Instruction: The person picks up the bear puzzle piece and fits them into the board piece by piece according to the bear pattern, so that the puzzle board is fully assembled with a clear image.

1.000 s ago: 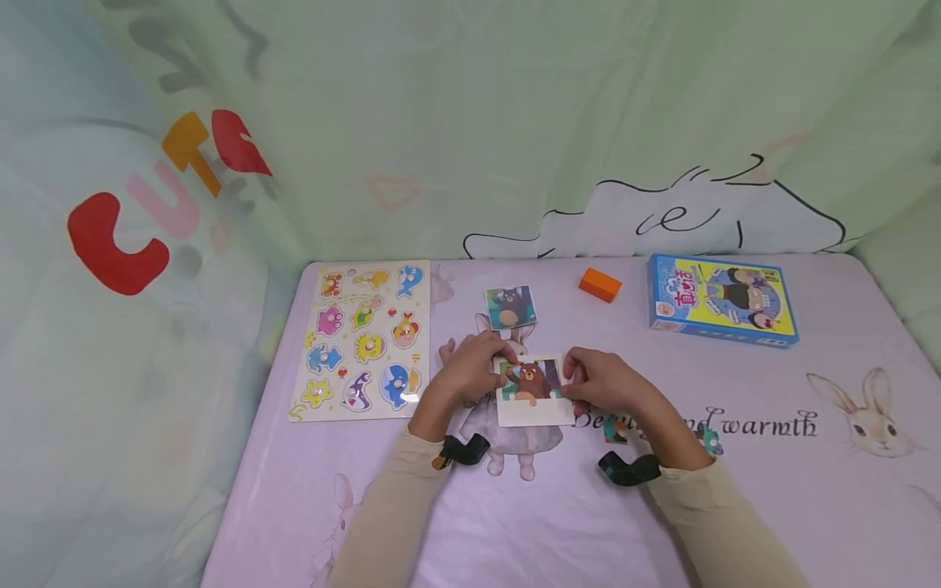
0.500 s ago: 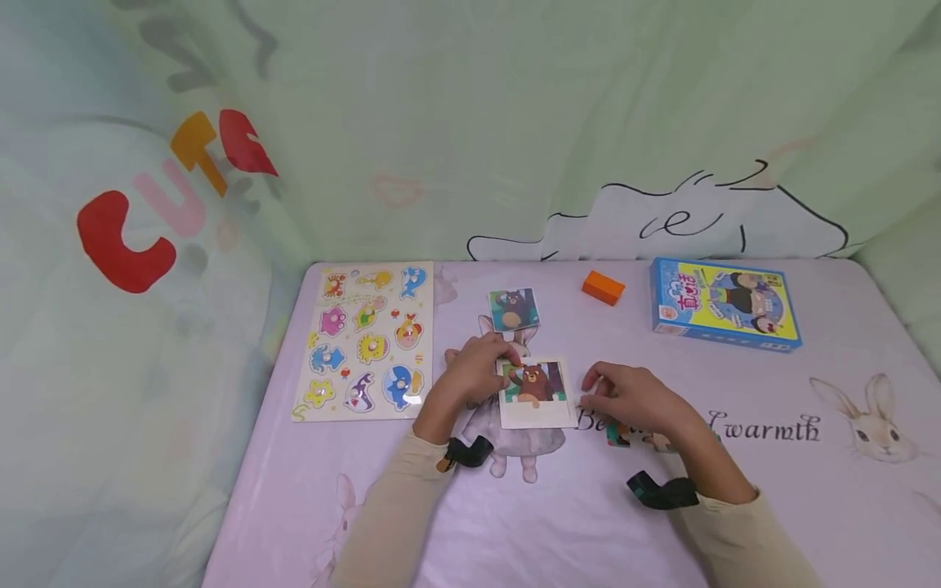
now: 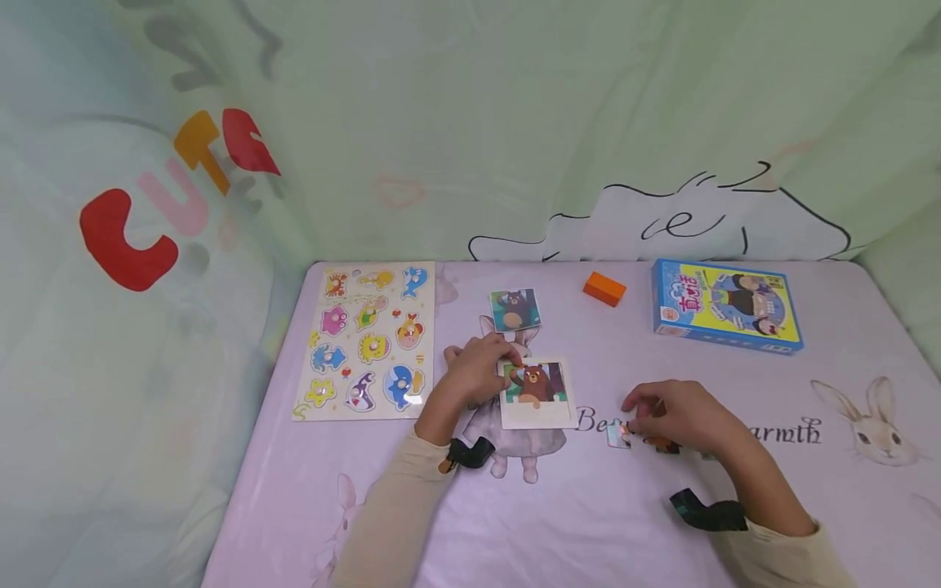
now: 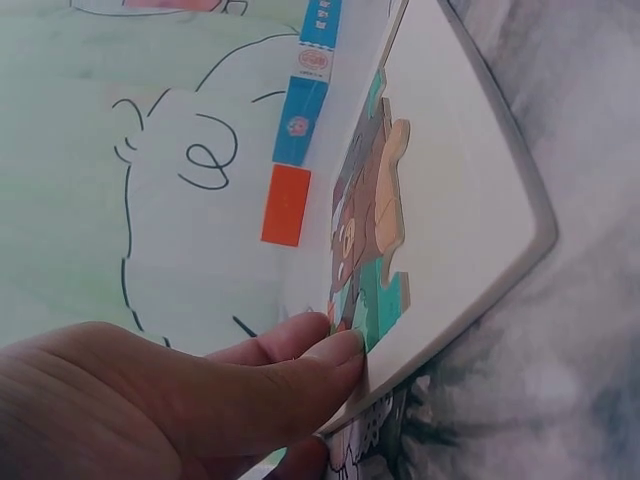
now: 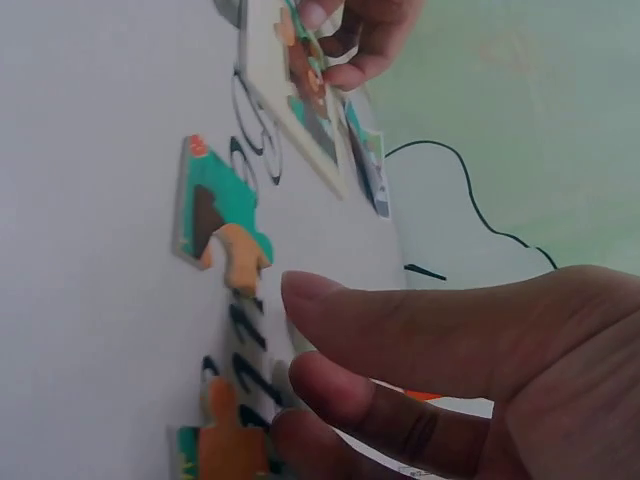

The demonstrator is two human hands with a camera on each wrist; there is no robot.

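A white jigsaw board (image 3: 537,416) lies mid-table, with brown bear pieces (image 4: 365,215) fitted in its upper part. My left hand (image 3: 478,371) grips the board's upper left corner, thumb on its face and fingers curled at the edge. To the board's right, my right hand (image 3: 680,416) hovers low over loose jigsaw pieces, fingers bent and holding nothing. One teal and tan piece (image 5: 222,205) lies just beyond the thumb tip. Another piece, orange-brown (image 5: 228,445), sits below the fingers; the hand partly covers the loose pieces in the head view.
A bear picture card (image 3: 516,310) lies behind the board. An orange block (image 3: 605,289) and a blue and yellow box (image 3: 728,306) are at the back right. A sea-animal knob puzzle (image 3: 363,343) stands left of my left hand.
My right hand has left the board's right edge and moved right and nearer to me, over the loose pieces. My left hand stays at the board's corner.
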